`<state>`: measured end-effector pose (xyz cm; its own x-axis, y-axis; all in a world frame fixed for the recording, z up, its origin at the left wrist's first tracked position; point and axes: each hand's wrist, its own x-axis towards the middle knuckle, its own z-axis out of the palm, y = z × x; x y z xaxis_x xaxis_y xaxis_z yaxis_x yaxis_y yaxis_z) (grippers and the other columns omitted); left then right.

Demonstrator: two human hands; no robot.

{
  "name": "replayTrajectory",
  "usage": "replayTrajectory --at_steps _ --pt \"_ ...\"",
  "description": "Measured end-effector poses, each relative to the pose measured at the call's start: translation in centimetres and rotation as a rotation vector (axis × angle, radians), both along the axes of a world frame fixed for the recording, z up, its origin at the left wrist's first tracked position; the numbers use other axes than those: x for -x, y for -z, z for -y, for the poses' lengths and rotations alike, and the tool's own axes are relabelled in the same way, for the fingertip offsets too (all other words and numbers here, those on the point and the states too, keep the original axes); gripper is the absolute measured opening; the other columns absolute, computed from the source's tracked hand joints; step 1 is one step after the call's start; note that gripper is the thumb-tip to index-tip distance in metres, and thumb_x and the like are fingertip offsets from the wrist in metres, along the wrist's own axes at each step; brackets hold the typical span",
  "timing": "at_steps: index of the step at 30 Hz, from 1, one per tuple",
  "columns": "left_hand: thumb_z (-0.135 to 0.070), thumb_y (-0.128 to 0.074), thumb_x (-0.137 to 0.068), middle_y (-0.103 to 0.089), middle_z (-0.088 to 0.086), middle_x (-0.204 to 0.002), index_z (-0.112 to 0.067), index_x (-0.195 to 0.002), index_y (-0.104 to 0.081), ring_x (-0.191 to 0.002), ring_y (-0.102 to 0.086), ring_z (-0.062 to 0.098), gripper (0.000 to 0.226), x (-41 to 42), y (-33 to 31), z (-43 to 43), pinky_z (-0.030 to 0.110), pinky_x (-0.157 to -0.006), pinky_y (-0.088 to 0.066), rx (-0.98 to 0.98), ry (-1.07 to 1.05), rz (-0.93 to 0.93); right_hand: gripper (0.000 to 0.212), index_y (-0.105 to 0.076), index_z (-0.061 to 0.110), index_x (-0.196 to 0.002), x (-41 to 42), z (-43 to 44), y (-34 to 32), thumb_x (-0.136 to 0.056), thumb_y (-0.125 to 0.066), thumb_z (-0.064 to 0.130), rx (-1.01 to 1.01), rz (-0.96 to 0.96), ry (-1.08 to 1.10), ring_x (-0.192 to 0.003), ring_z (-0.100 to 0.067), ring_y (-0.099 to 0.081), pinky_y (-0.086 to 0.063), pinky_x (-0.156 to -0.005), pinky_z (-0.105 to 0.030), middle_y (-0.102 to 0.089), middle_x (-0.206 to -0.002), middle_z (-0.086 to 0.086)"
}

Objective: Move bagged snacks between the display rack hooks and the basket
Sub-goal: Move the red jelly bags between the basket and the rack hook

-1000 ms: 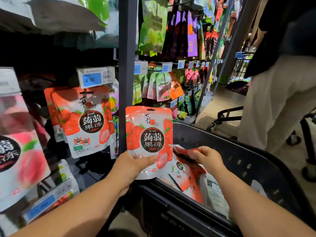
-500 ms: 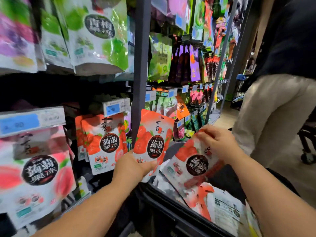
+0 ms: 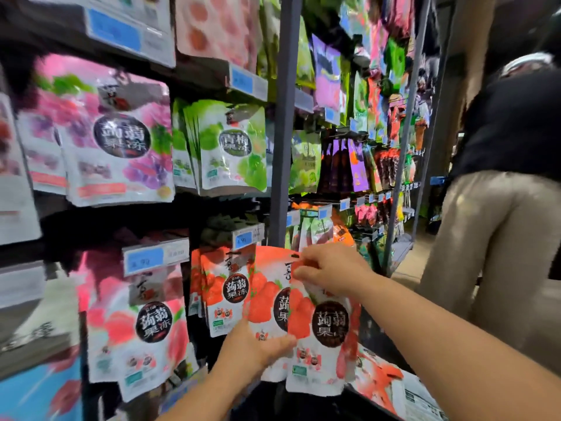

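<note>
My left hand [image 3: 255, 347] grips the bottom of a red strawberry jelly bag [image 3: 267, 299] held upright in front of the rack. My right hand [image 3: 331, 268] pinches the top of a second strawberry bag [image 3: 324, 338], which overlaps the first on its right. Both bags hang in the air just right of the matching strawberry bags on their hook [image 3: 224, 293], under a blue price tag [image 3: 244, 238]. More red bags [image 3: 376, 378] lie in the basket at the lower right; only a sliver of the basket's dark rim [image 3: 358, 390] shows.
Pink peach bags [image 3: 142, 323], purple grape bags [image 3: 118, 141] and green plum bags [image 3: 230, 144] hang on hooks to the left and above. A grey rack upright [image 3: 283, 147] stands behind the held bags. A person in beige trousers [image 3: 491, 253] stands close on the right.
My right hand lifted a strawberry bag out of the basket and brought it up beside the bag in my left hand. Both hands rose toward the rack; the view tilted upward.
</note>
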<state>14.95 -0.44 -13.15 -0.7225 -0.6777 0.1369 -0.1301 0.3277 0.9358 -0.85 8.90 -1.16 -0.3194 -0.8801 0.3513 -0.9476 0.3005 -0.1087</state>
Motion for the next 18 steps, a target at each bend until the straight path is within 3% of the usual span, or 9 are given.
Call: replayTrajectory --at_steps 2,5,7,9,11,14,17,18 --pt "-0.026 -0.086 -0.071 -0.068 -0.017 -0.058 -0.019 -0.085 -0.071 -0.05 -0.058 -0.01 0.022 -1.0 -0.1 -0.5 0.006 -0.049 -0.038 -0.022 0.027 0.01 0.026 -0.052 0.029 -0.079 -1.6 0.7 -0.4 -0.094 -0.057 0.049 0.0 -0.027 -0.004 -0.078 -0.016 -0.048 -0.036 -0.06 -0.032 -0.045 -0.067 0.012" --pt "-0.024 -0.085 -0.073 -0.068 -0.019 -0.061 -0.024 -0.083 -0.071 -0.052 -0.058 -0.014 0.017 -1.5 0.1 0.0 0.004 -0.047 -0.038 -0.075 0.022 -0.036 0.026 -0.055 0.032 -0.074 -3.4 1.7 -0.7 -0.093 -0.059 0.048 0.035 -0.001 -0.019 -0.078 -0.016 -0.05 -0.035 -0.058 -0.03 -0.051 -0.071 0.012" --pt "-0.022 -0.085 -0.073 -0.072 -0.014 -0.071 -0.023 -0.087 -0.073 -0.059 -0.063 -0.011 0.018 -2.2 0.2 0.3 0.005 -0.053 -0.045 -0.125 -0.024 -0.086 0.024 -0.066 0.027 -0.09 -3.9 2.3 -0.4 -0.089 -0.064 0.051 0.105 0.077 -0.031 -0.082 -0.016 -0.056 -0.044 -0.065 -0.031 -0.061 -0.082 0.01" --pt "-0.023 -0.086 -0.072 -0.076 -0.009 -0.081 -0.021 -0.092 -0.076 -0.074 -0.07 0.003 0.023 -2.9 0.5 0.7 0.021 -0.072 -0.056 -0.16 -0.073 -0.11 0.032 -0.063 0.027 -0.101 -3.8 2.6 0.4 -0.083 -0.071 0.052 0.265 0.205 -0.048 -0.086 -0.011 -0.058 -0.048 -0.074 -0.032 -0.062 -0.09 0.012" --pt "-0.028 -0.085 -0.073 -0.076 -0.011 -0.083 -0.027 -0.09 -0.075 -0.082 -0.07 0.009 0.02 -3.7 0.7 1.3 0.024 -0.073 -0.054 -0.14 -0.115 -0.107 0.047 -0.056 0.028 -0.119 -3.5 2.9 1.5 -0.081 -0.075 0.048 0.439 0.319 -0.051 -0.1 -0.009 -0.056 -0.047 -0.083 -0.03 -0.059 -0.107 0.011" --pt "-0.026 -0.083 -0.075 -0.071 -0.016 -0.079 -0.033 -0.081 -0.069 -0.082 -0.066 0.008 0.017 -5.1 0.3 2.3 0.02 -0.068 -0.048 -0.096 -0.204 -0.168 0.065 -0.039 0.02 -0.133 -3.1 3.0 3.9 -0.083 -0.075 0.041 0.434 0.682 -0.003 -0.11 -0.018 -0.052 -0.044 -0.081 -0.027 -0.05 -0.119 0.002" --pt "-0.018 -0.082 -0.077 -0.066 -0.018 -0.078 -0.036 -0.077 -0.061 -0.079 -0.063 0.01 0.028 -6.2 -0.1 2.7 0.025 -0.068 -0.043 -0.129 -0.314 -0.27 0.079 -0.033 0.02 -0.133 -2.6 3.4 7.9 -0.075 -0.083 0.043 0.222 1.083 0.004 -0.093 -0.027 -0.06 -0.051 -0.077 -0.043 -0.06 -0.116 -0.012" --pt "-0.019 -0.083 -0.077 -0.064 -0.018 -0.078 -0.036 -0.075 -0.06 -0.08 -0.062 0.013 0.028 -6.5 -0.1 2.6 0.026 -0.069 -0.041 -0.146 -0.351 -0.283 0.081 -0.035 0.02 -0.13 -2.6 3.5 9.3 -0.07 -0.086 0.041 0.166 1.163 -0.005 -0.088 -0.028 -0.061 -0.05 -0.074 -0.042 -0.065 -0.112 -0.014"
